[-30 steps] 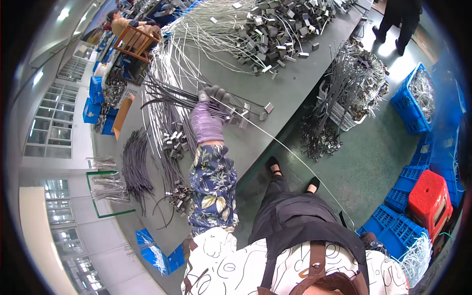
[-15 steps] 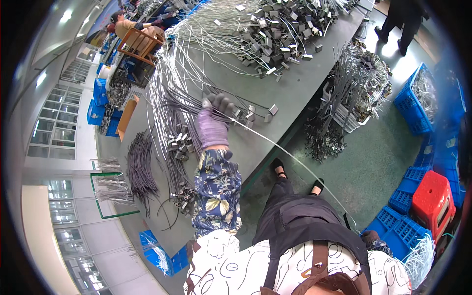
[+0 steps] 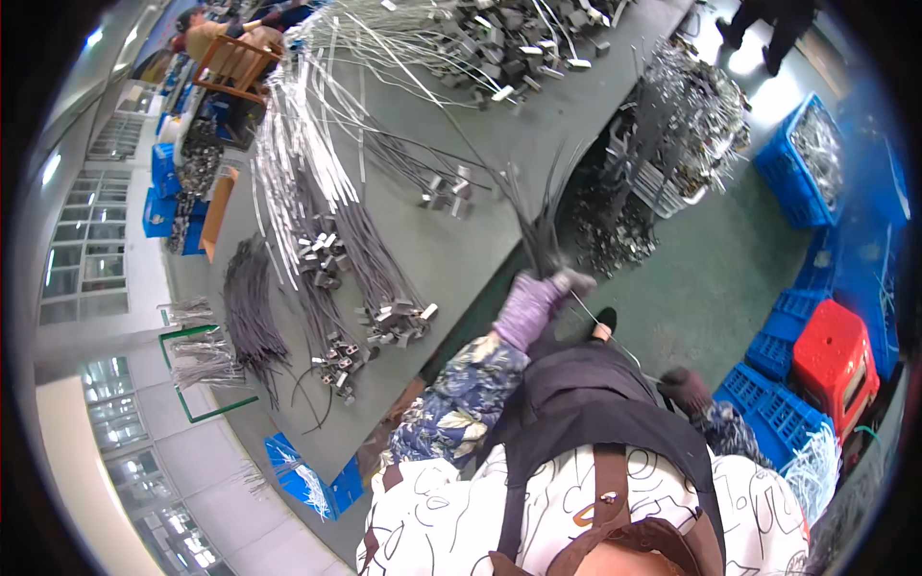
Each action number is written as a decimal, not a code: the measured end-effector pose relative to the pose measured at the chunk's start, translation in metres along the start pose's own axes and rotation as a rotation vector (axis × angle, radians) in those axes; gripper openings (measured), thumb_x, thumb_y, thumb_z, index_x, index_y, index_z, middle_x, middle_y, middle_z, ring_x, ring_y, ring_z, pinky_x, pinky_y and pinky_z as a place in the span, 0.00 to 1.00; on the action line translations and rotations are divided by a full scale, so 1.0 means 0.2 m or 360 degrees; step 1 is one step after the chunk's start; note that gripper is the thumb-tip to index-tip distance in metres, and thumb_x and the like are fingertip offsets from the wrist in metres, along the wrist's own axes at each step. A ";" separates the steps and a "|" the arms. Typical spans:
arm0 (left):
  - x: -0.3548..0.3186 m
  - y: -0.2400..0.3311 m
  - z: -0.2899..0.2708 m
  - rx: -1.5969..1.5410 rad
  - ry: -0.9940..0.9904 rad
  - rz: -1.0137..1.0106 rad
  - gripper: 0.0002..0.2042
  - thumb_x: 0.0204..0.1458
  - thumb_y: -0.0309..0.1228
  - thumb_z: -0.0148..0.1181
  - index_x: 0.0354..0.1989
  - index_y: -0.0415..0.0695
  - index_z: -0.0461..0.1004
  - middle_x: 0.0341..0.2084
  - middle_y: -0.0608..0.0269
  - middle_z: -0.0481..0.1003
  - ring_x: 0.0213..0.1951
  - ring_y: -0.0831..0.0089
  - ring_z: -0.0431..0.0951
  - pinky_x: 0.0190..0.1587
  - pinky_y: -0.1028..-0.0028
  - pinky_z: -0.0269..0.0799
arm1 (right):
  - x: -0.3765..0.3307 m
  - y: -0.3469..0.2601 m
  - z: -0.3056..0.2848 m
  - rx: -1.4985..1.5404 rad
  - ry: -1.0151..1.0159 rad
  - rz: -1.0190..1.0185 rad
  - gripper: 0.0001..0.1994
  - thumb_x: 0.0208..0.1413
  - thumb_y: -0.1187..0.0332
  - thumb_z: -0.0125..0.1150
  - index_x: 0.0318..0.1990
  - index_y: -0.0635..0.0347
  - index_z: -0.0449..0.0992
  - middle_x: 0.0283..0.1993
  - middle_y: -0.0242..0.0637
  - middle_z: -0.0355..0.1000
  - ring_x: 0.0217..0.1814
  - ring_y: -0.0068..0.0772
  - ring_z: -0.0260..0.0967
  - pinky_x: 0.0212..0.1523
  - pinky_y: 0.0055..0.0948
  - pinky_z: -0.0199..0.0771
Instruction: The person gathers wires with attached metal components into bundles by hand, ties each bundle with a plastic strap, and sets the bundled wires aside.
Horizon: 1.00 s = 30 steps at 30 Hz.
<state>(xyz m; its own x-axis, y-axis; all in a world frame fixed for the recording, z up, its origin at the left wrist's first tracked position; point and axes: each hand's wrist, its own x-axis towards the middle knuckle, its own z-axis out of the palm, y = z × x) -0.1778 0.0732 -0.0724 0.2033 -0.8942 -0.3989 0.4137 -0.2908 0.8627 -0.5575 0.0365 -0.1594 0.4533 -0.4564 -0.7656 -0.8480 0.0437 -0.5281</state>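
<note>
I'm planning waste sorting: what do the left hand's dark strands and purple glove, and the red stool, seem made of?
Dark strands: perhaps plastic-coated wire, matte; they're thin and bending, but too blurred to be sure.
Purple glove: probably stretchy fabric, matte, judging by its creases.
Red stool: most likely moulded plastic, glossy, with even colour.

Motion blur smears the left grip (image 3: 541, 299) and the bundle of dark cords (image 3: 540, 235) rising from it, so how each finger closes around them cannot be made out. The right grip (image 3: 685, 389) is a dark blur too, and whether it touches the thin white strand (image 3: 629, 356) cannot be told. The upper edge cuts off the block heap (image 3: 499, 53) and a standing person (image 3: 771, 27), while piled parts hide much of the white basket (image 3: 669, 200).
</note>
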 end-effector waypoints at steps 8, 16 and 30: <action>0.08 0.45 -0.48 -0.0171 0.0856 0.0620 0.17 0.58 0.43 0.53 0.36 0.39 0.78 0.28 0.63 0.77 0.33 0.75 0.76 0.38 0.75 0.72 | 0.09 -0.33 -0.09 0.0246 -0.0076 0.0038 0.12 0.47 0.64 0.62 0.34 0.64 0.78 0.29 0.40 0.74 0.33 0.31 0.71 0.35 0.29 0.70; 0.01 -0.01 -0.06 -0.0141 0.0809 0.0213 0.11 0.55 0.33 0.56 0.30 0.37 0.79 0.23 0.62 0.77 0.26 0.77 0.75 0.31 0.78 0.69 | 0.47 -1.02 -0.08 0.0601 -0.0187 -0.0273 0.14 0.51 0.58 0.60 0.36 0.59 0.77 0.26 0.30 0.71 0.27 0.22 0.66 0.28 0.25 0.67; -0.07 0.07 -0.29 -0.0152 0.0566 -0.0237 0.12 0.53 0.25 0.58 0.44 0.35 0.69 0.28 0.58 0.77 0.17 0.82 0.67 0.17 0.83 0.61 | 0.25 -1.52 -0.22 -0.1038 -0.0050 -0.0522 0.14 0.51 0.62 0.56 0.39 0.62 0.76 0.37 0.49 0.74 0.37 0.48 0.74 0.34 0.42 0.74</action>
<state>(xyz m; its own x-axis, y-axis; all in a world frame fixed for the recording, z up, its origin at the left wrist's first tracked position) -0.1226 0.1007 -0.0728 0.4227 -0.6662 -0.6144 0.5388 -0.3604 0.7614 -0.2890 -0.0381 -0.0216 0.7113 -0.3291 -0.6211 -0.6540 -0.6336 -0.4132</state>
